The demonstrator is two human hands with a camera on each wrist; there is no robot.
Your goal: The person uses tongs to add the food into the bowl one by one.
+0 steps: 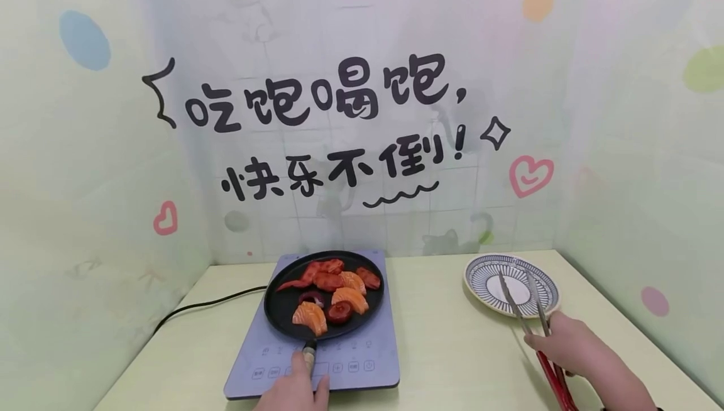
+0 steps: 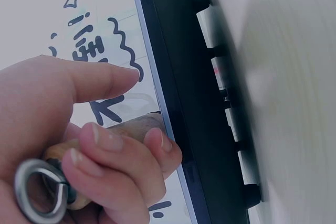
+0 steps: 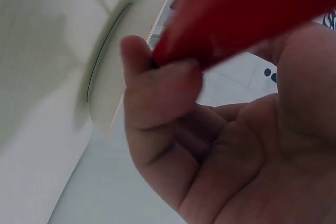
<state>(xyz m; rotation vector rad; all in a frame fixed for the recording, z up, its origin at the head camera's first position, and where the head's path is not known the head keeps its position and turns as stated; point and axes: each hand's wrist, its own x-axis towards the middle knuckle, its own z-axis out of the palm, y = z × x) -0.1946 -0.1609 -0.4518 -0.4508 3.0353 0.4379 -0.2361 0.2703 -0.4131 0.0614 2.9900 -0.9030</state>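
A black frying pan (image 1: 283, 317) sits on the induction cooktop (image 1: 362, 335), with pieces of salmon (image 1: 310, 318), reddish chicken-wing-like meat (image 1: 328, 281) and a round dark red slice (image 1: 340, 312) in it. My left hand (image 1: 294, 392) grips the pan's wooden handle (image 2: 139, 127), fingers curled round it in the left wrist view. At the right, my right hand (image 1: 571, 342) holds metal tongs (image 1: 511, 298) by their red grips (image 3: 226, 24). The tongs' tips are apart over a blue-and-white patterned plate (image 1: 481, 279), with no food visible between them.
A black cord (image 1: 209, 303) runs left from the cooktop across the pale table (image 1: 435, 335). Printed curtains (image 1: 362, 229) with large black lettering surround the table at the back and both sides.
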